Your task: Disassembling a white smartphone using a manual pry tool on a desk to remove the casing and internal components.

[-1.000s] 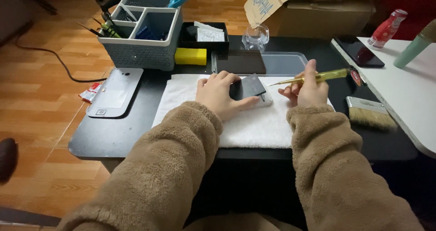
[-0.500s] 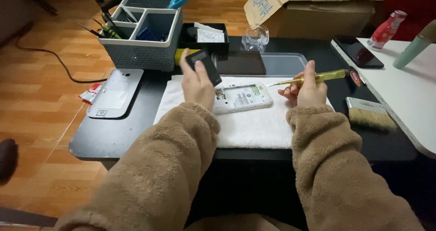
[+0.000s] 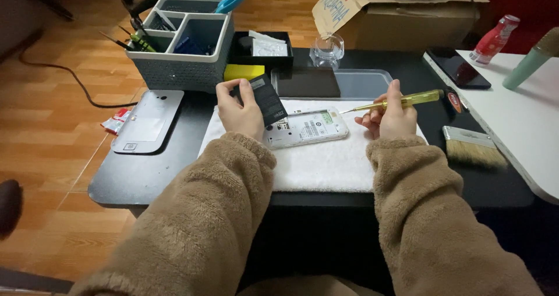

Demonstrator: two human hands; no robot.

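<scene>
My left hand (image 3: 237,108) holds a flat black battery (image 3: 268,100) tilted up above the left end of a white phone (image 3: 307,127). The phone lies back-side up with its cover off on a white towel (image 3: 326,162). My right hand (image 3: 391,114) grips a yellow-handled screwdriver (image 3: 402,101), its thin tip pointing left toward the phone's right end without touching it. Both forearms wear fuzzy brown sleeves.
A grey organizer (image 3: 180,40) with tools and blue scissors stands at the back left, beside a yellow block (image 3: 243,71) and black tray (image 3: 262,44). A clear lid (image 3: 361,83), glass (image 3: 327,50), cardboard box (image 3: 402,13), brush (image 3: 473,146) and grey back cover (image 3: 145,121) lie around.
My left hand lifted the black battery off the phone, raised it, then brought it lower and closer to the phone. The right hand with the screwdriver stayed put.
</scene>
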